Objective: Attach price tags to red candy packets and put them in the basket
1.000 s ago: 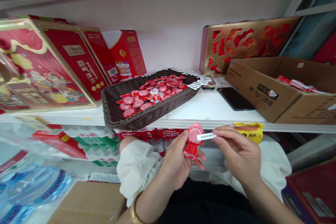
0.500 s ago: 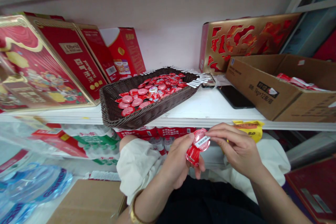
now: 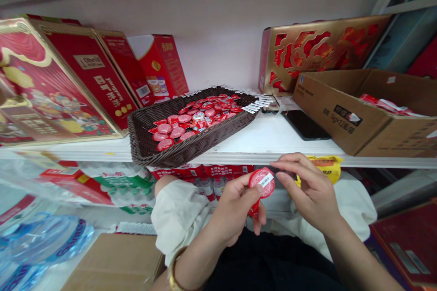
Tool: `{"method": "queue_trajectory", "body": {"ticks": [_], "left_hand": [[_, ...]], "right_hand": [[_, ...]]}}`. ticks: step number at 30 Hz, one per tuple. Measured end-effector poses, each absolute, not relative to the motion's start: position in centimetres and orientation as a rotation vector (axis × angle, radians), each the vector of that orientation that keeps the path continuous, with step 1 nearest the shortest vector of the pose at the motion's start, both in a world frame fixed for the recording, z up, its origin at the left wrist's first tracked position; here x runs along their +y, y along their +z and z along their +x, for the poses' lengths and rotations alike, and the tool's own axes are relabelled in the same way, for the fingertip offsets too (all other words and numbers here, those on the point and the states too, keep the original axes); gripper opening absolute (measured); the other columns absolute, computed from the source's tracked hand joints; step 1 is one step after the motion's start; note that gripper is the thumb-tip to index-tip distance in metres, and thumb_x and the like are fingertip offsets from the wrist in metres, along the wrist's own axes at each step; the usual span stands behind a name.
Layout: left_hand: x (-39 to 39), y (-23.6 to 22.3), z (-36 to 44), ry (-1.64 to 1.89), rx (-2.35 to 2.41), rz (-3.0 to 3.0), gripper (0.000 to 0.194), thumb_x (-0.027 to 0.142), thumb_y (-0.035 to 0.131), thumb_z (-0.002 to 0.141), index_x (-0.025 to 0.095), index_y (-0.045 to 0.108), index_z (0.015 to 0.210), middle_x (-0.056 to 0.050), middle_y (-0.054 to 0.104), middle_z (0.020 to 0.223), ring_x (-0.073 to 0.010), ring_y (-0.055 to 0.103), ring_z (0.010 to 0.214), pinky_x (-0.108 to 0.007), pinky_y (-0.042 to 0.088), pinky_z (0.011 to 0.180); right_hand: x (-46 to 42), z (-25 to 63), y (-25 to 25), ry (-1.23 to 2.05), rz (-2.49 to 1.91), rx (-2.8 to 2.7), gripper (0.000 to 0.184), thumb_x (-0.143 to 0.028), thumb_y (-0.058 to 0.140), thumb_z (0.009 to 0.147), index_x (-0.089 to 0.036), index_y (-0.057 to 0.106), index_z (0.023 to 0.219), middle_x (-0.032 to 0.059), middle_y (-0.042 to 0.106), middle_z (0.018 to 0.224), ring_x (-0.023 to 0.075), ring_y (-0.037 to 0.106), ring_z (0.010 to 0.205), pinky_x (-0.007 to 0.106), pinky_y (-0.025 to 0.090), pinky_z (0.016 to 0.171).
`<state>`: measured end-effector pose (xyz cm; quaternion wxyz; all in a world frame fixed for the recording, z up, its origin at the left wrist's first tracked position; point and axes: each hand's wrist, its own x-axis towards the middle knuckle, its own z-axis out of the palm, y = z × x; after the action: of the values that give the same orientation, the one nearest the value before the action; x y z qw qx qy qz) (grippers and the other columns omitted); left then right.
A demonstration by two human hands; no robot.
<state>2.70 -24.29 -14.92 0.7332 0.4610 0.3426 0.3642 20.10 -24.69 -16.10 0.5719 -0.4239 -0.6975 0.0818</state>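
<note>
Between the thumb and fingers of my left hand (image 3: 232,211) is a red wrapped candy (image 3: 260,176) with a round pink face. A white barcode label (image 3: 266,182) lies slantwise across that face, and my left thumb presses on its lower end. Just to the right, my right hand (image 3: 309,191) holds nothing, its thumb and index finger parted near the candy's edge. On the shelf ahead stands a dark woven basket (image 3: 191,151) with many similar red candies (image 3: 177,132). Strips of white labels (image 3: 256,104) hang along the basket's back and right rim.
A black phone (image 3: 305,125) lies on the white shelf beside an open cardboard box (image 3: 341,116). Red gift boxes (image 3: 85,72) stand at left, a gold box (image 3: 314,54) at back right. Packs of bottles (image 3: 126,186) sit below; a yellow price tag (image 3: 324,168) hangs at the shelf edge.
The barcode label went from my right fingertips onto the candy's face. My right fingers have let go of it and drawn apart, while my left thumb has moved over the label.
</note>
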Motion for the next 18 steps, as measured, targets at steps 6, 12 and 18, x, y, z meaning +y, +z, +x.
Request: {"method": "queue_trajectory", "body": {"ticks": [6,12,18], "left_hand": [[-24.3,-15.1,2.8,0.789,0.801,1.118,0.041,0.037,0.062,0.086,0.012,0.066,0.117,0.004,0.052,0.050,-0.0072,0.046,0.039,-0.014,0.038,0.032],[-24.2,-15.3,2.8,0.841,0.790,1.139,0.040,0.034,0.061,0.086,0.012,0.068,0.119,0.002,0.055,0.051,-0.0080,0.049,0.046,-0.013,0.041,0.037],[-24.1,-15.2,2.8,0.855,0.777,1.140,0.038,0.027,0.057,0.088,0.012,0.068,0.121,0.002,0.055,0.050,-0.0076,0.047,0.045,-0.014,0.041,0.036]], "right_hand": [[-25.0,19.1,-16.4,0.611,-1.104,-1.419,0.016,-0.034,0.065,0.087,-0.020,0.072,0.089,0.0012,0.070,0.071,0.0119,0.061,0.058,0.022,0.049,0.055],[-24.7,18.6,-16.7,0.748,-1.120,-1.279,0.019,-0.037,0.072,0.080,-0.019,0.071,0.080,-0.0004,0.066,0.061,0.0097,0.056,0.052,0.020,0.045,0.051],[-24.7,18.6,-16.9,0.756,-1.107,-1.243,0.018,-0.037,0.073,0.079,-0.019,0.072,0.079,-0.0001,0.066,0.061,0.0094,0.054,0.051,0.019,0.045,0.050]]}}
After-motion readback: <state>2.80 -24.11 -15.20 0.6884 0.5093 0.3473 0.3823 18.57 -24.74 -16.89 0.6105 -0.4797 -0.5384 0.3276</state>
